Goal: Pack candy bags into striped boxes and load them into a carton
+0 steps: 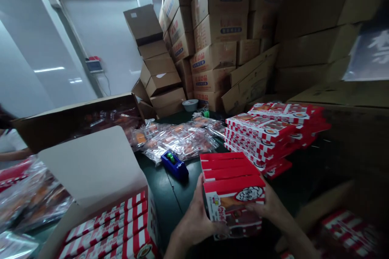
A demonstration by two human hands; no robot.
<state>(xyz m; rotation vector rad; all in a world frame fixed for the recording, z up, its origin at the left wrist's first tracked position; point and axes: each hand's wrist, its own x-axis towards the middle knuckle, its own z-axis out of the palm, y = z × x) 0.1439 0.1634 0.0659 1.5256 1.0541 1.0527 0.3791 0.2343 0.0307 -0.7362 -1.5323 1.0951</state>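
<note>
1. Two bare hands, the left hand and the right hand, with fingers spread and pressed on opposite sides of one pile, no pinching.
2. Stack of flat red-and-white boxes between the hands, over a dark green table, with a cartoon face on the front box.
3. Just left of the left hand, an open cardboard carton, with rows of red-and-white boxes inside.
4. Ahead of the hands, on the table, a blue tape dispenser, right beside a heap of clear bags of orange food.
5. Ahead and to the right of the right hand, more piles of red-and-white boxes.
6. Far left of the hands, a co-worker's arm, near a tilted carton.
7. Farthest ahead, tall piles of brown cartons, with a white bowl at their foot.
</note>
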